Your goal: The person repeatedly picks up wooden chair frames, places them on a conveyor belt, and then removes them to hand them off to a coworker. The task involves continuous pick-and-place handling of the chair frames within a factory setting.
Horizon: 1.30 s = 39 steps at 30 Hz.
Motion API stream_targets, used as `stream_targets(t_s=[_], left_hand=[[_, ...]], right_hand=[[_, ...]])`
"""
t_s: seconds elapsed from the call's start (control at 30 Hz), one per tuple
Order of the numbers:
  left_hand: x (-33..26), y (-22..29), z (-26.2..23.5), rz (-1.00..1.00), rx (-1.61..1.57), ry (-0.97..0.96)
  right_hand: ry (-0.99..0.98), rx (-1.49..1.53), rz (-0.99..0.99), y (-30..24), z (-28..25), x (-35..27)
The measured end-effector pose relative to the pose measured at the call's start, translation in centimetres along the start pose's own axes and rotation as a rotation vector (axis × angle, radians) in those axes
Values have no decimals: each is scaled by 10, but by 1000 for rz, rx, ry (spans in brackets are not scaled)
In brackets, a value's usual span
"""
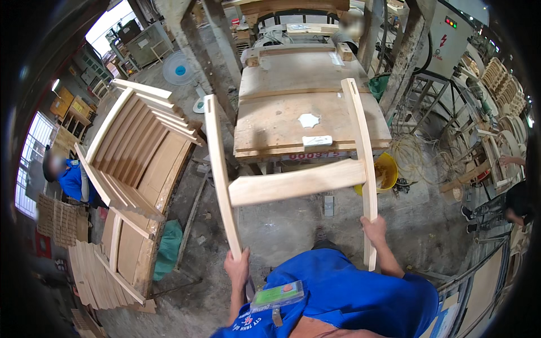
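Between my two hands I hold a pale wooden chair frame [298,183], made of two long uprights joined by one wide crosspiece. My left hand [237,268] is wrapped round the lower end of the left upright. On the other side, my right hand [374,230] grips the right upright below the crosspiece. The frame is held up in front of me, and its far ends reach over the near part of a wooden worktable [270,121]. A white block [317,141] and a white star-shaped patch [308,120] show on the worktable between the uprights.
At left, a wooden bench [147,225] carries a row of similar frames [132,138] and a stack of slats [93,276]. A yellow bucket [386,172] stands by the worktable's right corner. Coiled hoses [420,152] lie on the floor. People are at far left and far right.
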<state>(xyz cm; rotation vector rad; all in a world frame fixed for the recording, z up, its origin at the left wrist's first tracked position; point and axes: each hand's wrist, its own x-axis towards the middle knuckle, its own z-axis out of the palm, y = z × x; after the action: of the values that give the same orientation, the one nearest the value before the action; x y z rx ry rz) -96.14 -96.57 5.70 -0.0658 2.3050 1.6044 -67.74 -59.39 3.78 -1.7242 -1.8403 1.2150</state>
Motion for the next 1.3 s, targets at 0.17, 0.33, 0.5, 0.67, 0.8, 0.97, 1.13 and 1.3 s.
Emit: stream_targets(t_s=[0.17, 0.33, 0.5, 0.67, 0.8, 0.97, 1.13, 1.3], left_hand=[[106, 75, 114, 6, 119, -150], [172, 135, 201, 37, 155, -228], [159, 115, 206, 84, 275, -276], [146, 77, 180, -7, 264, -370], [139, 74, 174, 296, 526, -276], [164, 118, 187, 752, 613, -16], [185, 206, 262, 1121, 438, -263], [145, 207, 314, 1132, 252, -701]], right_hand=[[39, -46, -92, -53, -17, 128], [85, -142, -109, -87, -18, 217], [58, -85, -102, -53, -5, 207], [43, -137, -34, -6, -10, 155], [70, -167, 54, 21, -26, 65], [31, -68, 572, 101, -20, -42], [95, 136, 836, 130, 8, -135], [218, 48, 775, 162, 38, -182]])
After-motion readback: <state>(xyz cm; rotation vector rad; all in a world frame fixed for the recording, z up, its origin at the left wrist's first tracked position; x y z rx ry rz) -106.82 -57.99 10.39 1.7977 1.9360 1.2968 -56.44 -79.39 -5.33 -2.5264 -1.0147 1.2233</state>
